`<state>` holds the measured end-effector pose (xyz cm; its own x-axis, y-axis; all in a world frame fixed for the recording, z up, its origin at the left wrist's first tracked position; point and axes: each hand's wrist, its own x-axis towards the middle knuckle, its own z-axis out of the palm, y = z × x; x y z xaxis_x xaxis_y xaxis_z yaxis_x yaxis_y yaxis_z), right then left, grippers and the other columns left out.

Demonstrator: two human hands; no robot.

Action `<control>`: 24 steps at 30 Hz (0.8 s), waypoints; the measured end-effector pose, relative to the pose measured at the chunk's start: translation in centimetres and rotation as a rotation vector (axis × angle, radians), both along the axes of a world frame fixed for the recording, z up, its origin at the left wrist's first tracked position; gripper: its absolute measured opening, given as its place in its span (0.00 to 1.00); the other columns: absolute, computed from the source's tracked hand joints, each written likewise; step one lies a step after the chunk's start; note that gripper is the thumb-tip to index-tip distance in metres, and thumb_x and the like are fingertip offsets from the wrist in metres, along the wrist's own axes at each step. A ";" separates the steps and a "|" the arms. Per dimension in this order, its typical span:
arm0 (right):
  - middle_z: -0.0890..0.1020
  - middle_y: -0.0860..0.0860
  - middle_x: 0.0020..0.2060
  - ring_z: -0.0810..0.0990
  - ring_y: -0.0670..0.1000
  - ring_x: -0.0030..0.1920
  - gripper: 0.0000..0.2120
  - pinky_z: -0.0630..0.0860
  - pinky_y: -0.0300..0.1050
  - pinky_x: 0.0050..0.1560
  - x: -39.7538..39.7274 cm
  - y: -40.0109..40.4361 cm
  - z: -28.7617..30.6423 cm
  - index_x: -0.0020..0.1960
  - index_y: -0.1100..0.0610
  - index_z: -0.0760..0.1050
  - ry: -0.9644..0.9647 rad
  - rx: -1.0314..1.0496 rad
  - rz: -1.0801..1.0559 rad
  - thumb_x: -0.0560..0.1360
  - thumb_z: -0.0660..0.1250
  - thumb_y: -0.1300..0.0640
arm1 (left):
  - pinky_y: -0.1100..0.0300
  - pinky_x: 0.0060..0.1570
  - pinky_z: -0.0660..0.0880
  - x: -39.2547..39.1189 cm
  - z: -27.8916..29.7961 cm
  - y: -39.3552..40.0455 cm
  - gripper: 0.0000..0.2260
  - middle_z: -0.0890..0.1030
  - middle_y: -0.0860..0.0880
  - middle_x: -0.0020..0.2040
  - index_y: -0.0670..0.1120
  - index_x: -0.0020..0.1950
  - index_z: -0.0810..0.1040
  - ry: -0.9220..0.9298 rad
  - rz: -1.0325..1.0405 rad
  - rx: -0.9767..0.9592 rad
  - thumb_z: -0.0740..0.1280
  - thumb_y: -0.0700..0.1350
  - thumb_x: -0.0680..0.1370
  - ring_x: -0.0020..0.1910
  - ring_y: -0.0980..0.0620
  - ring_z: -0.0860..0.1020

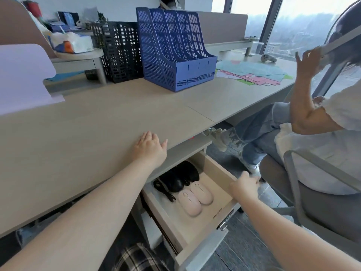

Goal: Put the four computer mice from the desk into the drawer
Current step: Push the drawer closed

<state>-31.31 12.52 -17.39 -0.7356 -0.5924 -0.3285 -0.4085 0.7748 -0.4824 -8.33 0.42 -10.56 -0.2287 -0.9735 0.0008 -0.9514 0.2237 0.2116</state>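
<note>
All four mice lie in the open pale wooden drawer (214,169): two pink oval mice (195,198) beside two black corded mice (179,178). The left hand (149,148) rests flat, grip apart, on the beige counter (78,133); the right hand (244,187) curls on the drawer's rim, holding nothing. Only pushing it shut likely remains.

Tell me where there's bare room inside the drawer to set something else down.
In the drawer, bare floor lies near the front panel, in front of the pink mice, and along the wall by the right hand. The back-left is crowded with black mice and cable.
</note>
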 end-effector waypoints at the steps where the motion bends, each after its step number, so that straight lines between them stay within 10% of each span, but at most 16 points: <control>1: 0.46 0.62 0.77 0.51 0.63 0.76 0.23 0.66 0.60 0.68 0.2 -0.7 -0.2 0.68 0.62 0.60 -0.006 -0.026 0.001 0.74 0.57 0.65 | 0.53 0.76 0.49 0.0 0.0 -0.5 0.28 0.55 0.42 0.79 0.39 0.77 0.55 0.000 -0.010 0.001 0.47 0.55 0.82 0.78 0.47 0.52; 6: 0.52 0.59 0.78 0.65 0.62 0.72 0.35 0.67 0.55 0.67 1.3 -3.9 -0.8 0.78 0.61 0.41 -0.158 -0.216 -0.121 0.75 0.54 0.66 | 0.52 0.76 0.48 -0.2 -0.1 -2.7 0.27 0.53 0.44 0.79 0.41 0.77 0.54 -0.017 -0.046 0.003 0.48 0.54 0.82 0.78 0.48 0.50; 12: 0.76 0.66 0.60 0.75 0.63 0.60 0.17 0.72 0.49 0.54 3.5 -7.0 -2.0 0.63 0.69 0.69 -0.181 -0.264 -0.143 0.79 0.54 0.61 | 0.53 0.77 0.46 -0.5 -0.1 -4.5 0.28 0.51 0.47 0.80 0.44 0.78 0.52 -0.039 -0.087 0.021 0.48 0.55 0.81 0.79 0.52 0.48; 24: 0.77 0.54 0.55 0.74 0.53 0.54 0.19 0.67 0.43 0.52 7.9 -10.0 -3.3 0.69 0.61 0.70 -0.501 -0.514 -0.167 0.80 0.51 0.62 | 0.54 0.76 0.45 -0.7 -0.2 -6.7 0.28 0.50 0.49 0.80 0.45 0.78 0.51 -0.025 -0.115 0.006 0.47 0.55 0.81 0.78 0.53 0.48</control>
